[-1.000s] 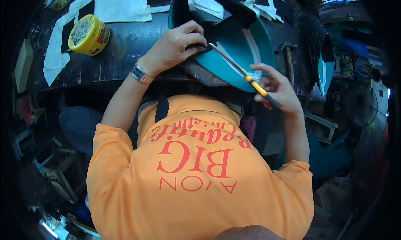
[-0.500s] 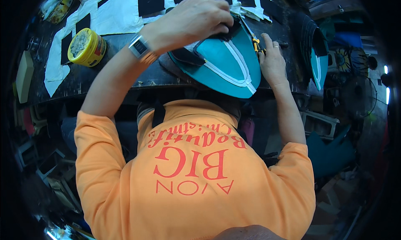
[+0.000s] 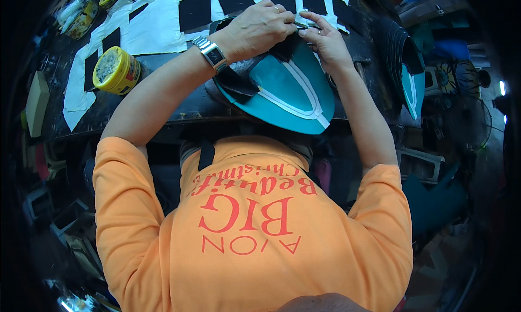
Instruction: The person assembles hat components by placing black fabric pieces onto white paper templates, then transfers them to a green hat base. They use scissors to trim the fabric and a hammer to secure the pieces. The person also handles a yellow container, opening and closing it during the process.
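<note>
A teal rounded panel [image 3: 306,114] with white tape in a V shape lies at the table's near edge, its curved end toward me. Black flaps [image 3: 239,86] are attached at its left side and far end. Over that far end, my left hand [image 3: 260,25] is closed, its fingertips pinched together. From the right my right hand [image 3: 324,40] meets it, thumb and index finger bent toward the same spot. Whatever small thing lies between the fingertips is too small to name.
A white cloth [image 3: 154,27] bearing several black pieces [image 3: 194,13] spreads behind. An open yellow tub [image 3: 116,70] stands left, with more yellow containers [image 3: 84,19] beyond it. On the right, a stack of dark curved pieces [image 3: 399,49] overhangs the dark table [image 3: 168,114].
My right hand has moved up and left from the panel's right side to meet the left hand. The yellow-and-black tool beside it no longer shows. The panel has shifted slightly toward me.
</note>
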The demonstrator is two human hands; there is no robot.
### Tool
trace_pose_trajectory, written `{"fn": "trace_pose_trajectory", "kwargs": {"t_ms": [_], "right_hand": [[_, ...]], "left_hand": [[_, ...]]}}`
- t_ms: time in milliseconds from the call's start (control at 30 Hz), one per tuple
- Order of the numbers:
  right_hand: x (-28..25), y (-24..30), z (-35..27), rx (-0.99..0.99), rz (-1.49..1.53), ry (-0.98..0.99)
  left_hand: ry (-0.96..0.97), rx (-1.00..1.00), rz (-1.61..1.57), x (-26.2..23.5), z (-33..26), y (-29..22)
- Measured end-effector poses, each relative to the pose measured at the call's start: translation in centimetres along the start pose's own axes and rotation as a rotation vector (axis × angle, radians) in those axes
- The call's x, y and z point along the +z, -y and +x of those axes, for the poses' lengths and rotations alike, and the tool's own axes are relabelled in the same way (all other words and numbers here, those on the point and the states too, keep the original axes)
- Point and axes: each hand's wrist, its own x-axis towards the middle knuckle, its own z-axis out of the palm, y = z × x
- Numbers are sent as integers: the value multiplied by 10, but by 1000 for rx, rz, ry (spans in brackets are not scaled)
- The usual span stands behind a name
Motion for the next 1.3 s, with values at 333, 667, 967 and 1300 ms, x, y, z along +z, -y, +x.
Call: {"fn": "trace_pose_trajectory", "kwargs": {"t_ms": [333, 667, 967, 1300], "right_hand": [[-3, -5, -1, 141, 256, 9], [6, -4, -15, 59, 246, -12], [6, -15, -13, -76, 162, 11], [0, -9, -36, 51, 204, 131]], "left_hand": [[-5, 33, -37, -11, -5, -6], [14, 11, -83, -1, 5, -10], [132, 33, -99, -1, 4, -12], [65, -116, -250, -13, -10, -7]]}}
